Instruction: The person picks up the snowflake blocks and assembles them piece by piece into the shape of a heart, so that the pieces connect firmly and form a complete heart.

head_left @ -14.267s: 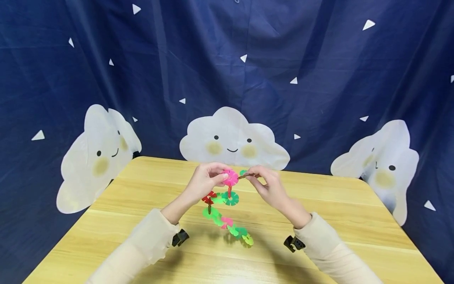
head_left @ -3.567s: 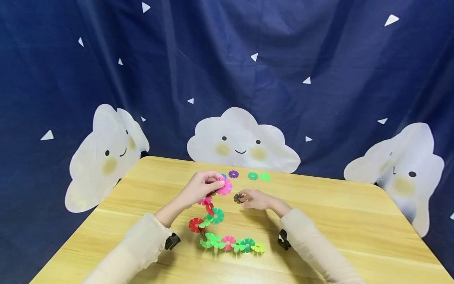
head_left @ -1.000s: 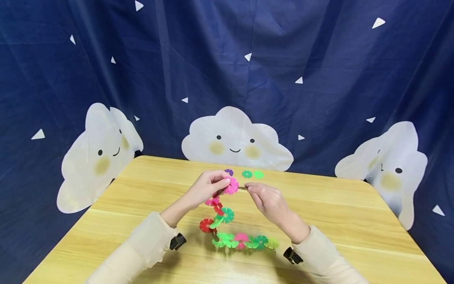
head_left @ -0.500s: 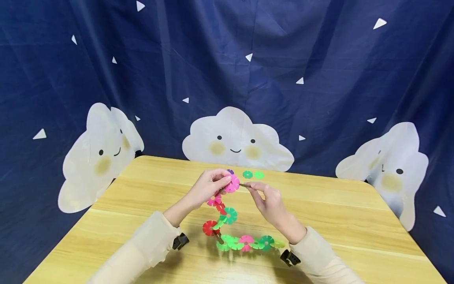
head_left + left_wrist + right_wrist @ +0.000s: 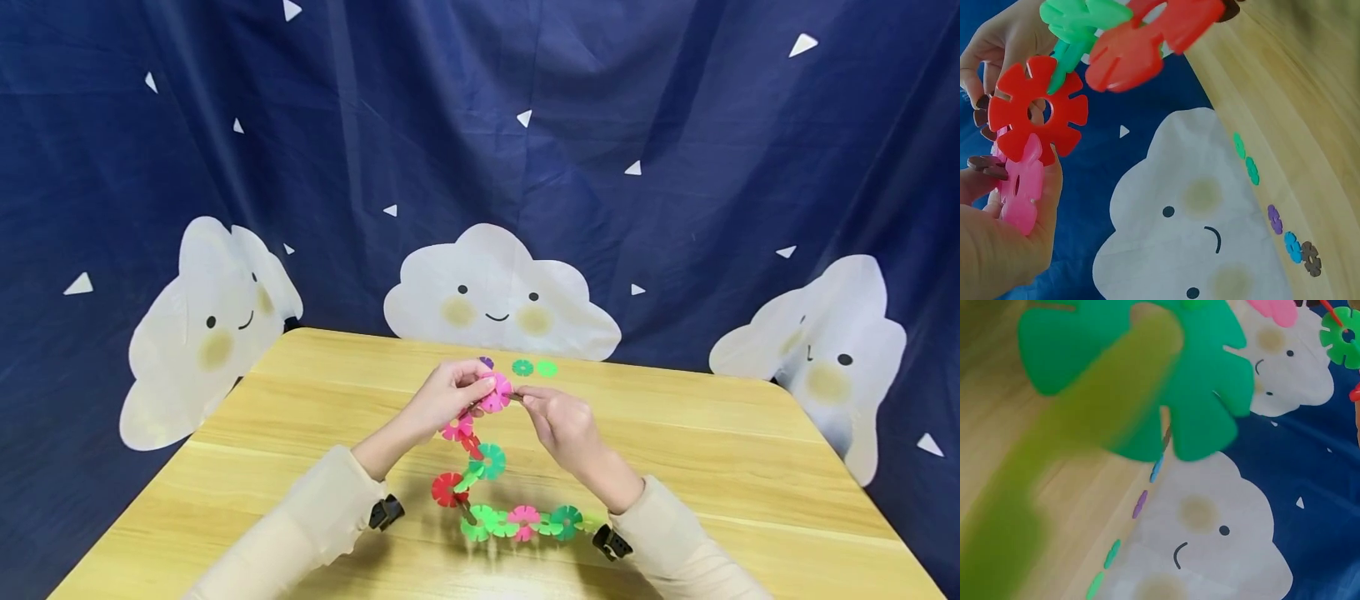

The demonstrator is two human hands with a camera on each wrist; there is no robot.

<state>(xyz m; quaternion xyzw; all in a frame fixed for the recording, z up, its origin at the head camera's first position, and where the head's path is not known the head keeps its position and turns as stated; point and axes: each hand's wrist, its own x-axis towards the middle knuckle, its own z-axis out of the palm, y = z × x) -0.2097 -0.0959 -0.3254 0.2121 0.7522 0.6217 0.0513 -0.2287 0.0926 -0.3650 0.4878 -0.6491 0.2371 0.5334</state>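
My left hand (image 5: 450, 396) pinches a pink flower-shaped plastic disc (image 5: 497, 394) at the top of a chain of slotted discs. Just right of it, my right hand (image 5: 570, 425) pinches a brown disc (image 5: 516, 397), seen edge-on, its edge at the pink disc's rim. Whether their slots interlock is too small to tell. Below hang another pink disc (image 5: 457, 428), a teal disc (image 5: 491, 461) and a red disc (image 5: 448, 490). The chain's lower run, including a lower pink disc (image 5: 524, 522), stretches rightward near the table. In the right wrist view a teal disc (image 5: 1210, 406) covers the hand.
Loose discs lie along the far part of the wooden table (image 5: 750, 467): purple (image 5: 487, 363), teal (image 5: 522, 367) and light green (image 5: 547, 368). The left wrist view adds a blue disc (image 5: 1293, 247) and a brown one (image 5: 1311, 259). A dark blue curtain (image 5: 675, 100) stands behind.
Since 14.3 s ago the chain has gained a brown and a pink disc. At 3.6 s my right hand held the brown disc low over the table; now it meets the pink disc.
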